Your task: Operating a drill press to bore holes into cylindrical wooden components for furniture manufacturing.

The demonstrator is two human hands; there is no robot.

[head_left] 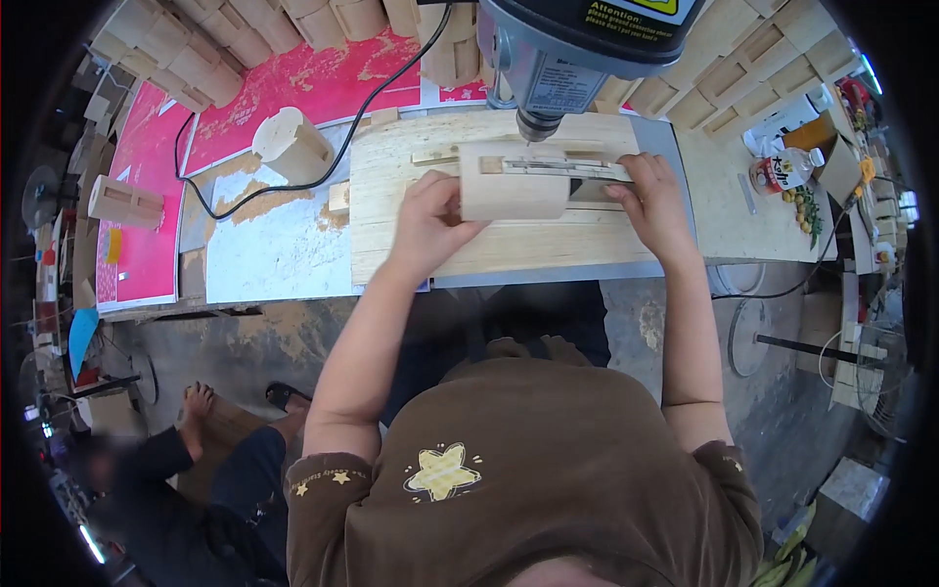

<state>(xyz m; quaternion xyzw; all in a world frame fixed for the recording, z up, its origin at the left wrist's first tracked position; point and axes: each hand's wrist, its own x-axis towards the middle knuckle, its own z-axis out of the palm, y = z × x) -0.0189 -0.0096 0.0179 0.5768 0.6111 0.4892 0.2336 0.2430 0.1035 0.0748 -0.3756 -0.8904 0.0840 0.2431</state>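
Two hands pin a wooden block (512,184) under the drill (577,49) at 12 o'clock on the tabletop (469,245), left hand (427,225) gripping its end, right hand (653,201) pressed flat; a loose hold could let the bit spin it.

Brown short-sleeved shirt (528,470), yellow star print on chest, small stars on left sleeve hem, bare forearms.

Single head-worn fisheye view, looking steeply down from close above; workbench (293,245) far, person's shoulders near, edges curved.
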